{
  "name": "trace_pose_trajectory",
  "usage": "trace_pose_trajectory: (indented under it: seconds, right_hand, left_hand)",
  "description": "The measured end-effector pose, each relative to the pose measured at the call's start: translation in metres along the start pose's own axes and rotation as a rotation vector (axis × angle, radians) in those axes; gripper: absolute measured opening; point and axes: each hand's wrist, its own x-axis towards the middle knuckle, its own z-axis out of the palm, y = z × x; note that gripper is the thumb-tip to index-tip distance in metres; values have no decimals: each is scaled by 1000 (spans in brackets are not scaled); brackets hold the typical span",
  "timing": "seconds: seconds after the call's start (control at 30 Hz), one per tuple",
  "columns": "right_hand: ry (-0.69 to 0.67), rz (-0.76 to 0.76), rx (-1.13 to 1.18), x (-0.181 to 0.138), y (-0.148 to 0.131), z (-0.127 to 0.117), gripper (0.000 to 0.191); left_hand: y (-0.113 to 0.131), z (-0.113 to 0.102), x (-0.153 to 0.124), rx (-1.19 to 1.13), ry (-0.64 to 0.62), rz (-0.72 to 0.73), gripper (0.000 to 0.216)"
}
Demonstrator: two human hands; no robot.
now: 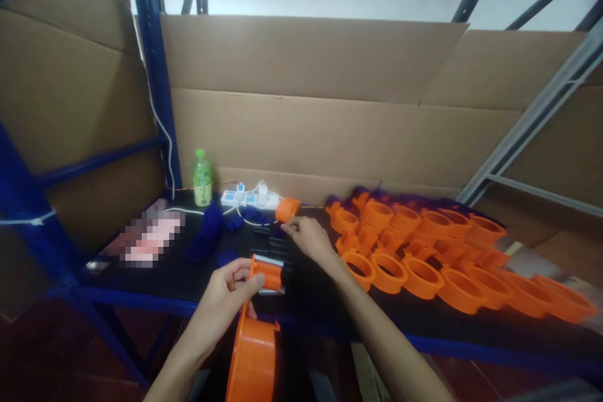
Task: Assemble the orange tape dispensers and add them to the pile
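Head view: left hand [220,301] pinching orange ringed part [254,358], long axis running from thumb down toward wearer, ring end at bench [174,276] front edge. Right hand [308,240] lies ahead-right, nearer small orange piece [287,208] and black strips [277,243]; fingers bunched, can't tell if gripping.

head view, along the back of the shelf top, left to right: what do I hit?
Green-capped bottle → white power strip → small orange piece by the right hand → orange ring parts.
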Motion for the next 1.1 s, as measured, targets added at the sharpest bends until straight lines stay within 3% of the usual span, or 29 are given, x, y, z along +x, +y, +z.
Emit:
trace_pose_trajectory:
  seconds: [0.17,0.4,0.63,0.8,1.1]
  right_hand:
    - [27,150,-205,29,8,25,25]
    - [12,165,-319,29,10,32,31]
    - [-45,-76,-247,12,-1,17,20]
    - [-89,-191,-217,3,0,9,12]
    - [-138,-256,-261,34,-14,20,20]
  left_hand:
    - [8,-11,-1,-13,59,13,28]
    - [7,-13,0,-23,47,12,25]
    - [10,-26,-2,-103,194,-11,21]
    - [19,-29,-5,-114,207,-25,21]
    - [18,-28,-2,-94,185,-7,20]
